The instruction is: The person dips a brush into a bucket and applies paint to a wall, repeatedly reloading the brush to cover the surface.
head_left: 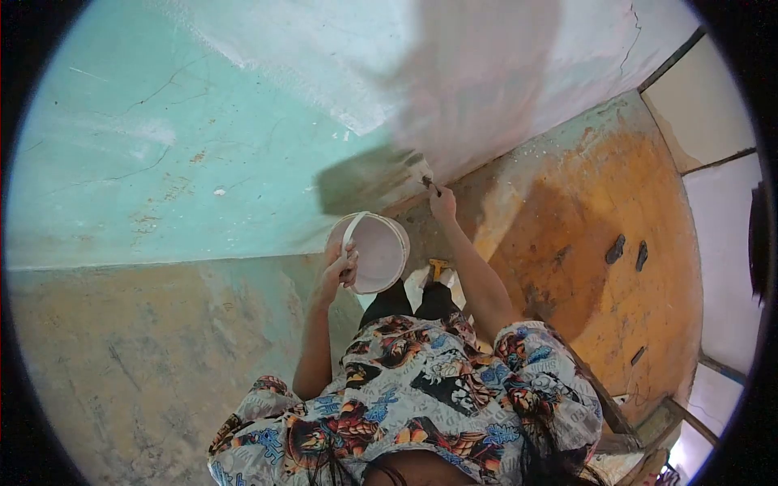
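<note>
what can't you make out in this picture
All in the head view:
- Brush in the right hand: bristles too small and blurred to tell whether they touch the wall.
- Bucket in the left hand: pale inside, so any contents' level is unclear.
- Yellow object: lower part apparently hidden by the right leg.
- Dark object, far right: cut off by the lens rim.

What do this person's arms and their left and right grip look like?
The left grip and right grip are bare hands, without gloves. The left forearm and right forearm are bare too. The left sleeve and right sleeve are short and loose, pale grey with an orange-red, blue and black print and some lettering.
</note>
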A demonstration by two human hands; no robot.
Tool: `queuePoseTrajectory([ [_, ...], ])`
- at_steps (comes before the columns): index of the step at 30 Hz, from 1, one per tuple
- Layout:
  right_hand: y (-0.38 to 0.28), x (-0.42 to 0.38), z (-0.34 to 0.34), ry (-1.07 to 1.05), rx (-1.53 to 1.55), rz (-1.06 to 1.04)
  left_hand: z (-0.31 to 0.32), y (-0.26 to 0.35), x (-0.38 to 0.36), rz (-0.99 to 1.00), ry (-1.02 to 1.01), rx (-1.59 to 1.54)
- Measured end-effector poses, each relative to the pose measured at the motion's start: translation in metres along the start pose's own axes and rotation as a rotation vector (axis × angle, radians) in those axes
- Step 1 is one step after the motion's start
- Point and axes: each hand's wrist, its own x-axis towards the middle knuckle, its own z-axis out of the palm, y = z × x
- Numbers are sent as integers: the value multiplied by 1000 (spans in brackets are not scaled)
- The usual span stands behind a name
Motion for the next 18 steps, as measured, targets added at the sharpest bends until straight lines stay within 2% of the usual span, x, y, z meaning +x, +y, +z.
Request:
queuePoseTrajectory([
  [3,-57,-22,-47,78,341,-286,-4,0,0,-7,8,17],
  [6,-141,-36,-96,-12,595,-403,-10,-3,3,-1,3,28],
  [9,-194,-37,-122,-105,636,-421,-13,-6,5,5,0,9],
  [12,-206,-28,-113,-118,690,-434,-20,-5,8,23,-28,-19],
  [15,-162,-7,-73,-112,556,-429,-22,2,7,34,-26,-28],
  [18,-105,-2,-34,133,436,-553,-19,15,4,46,-27,-16],
])
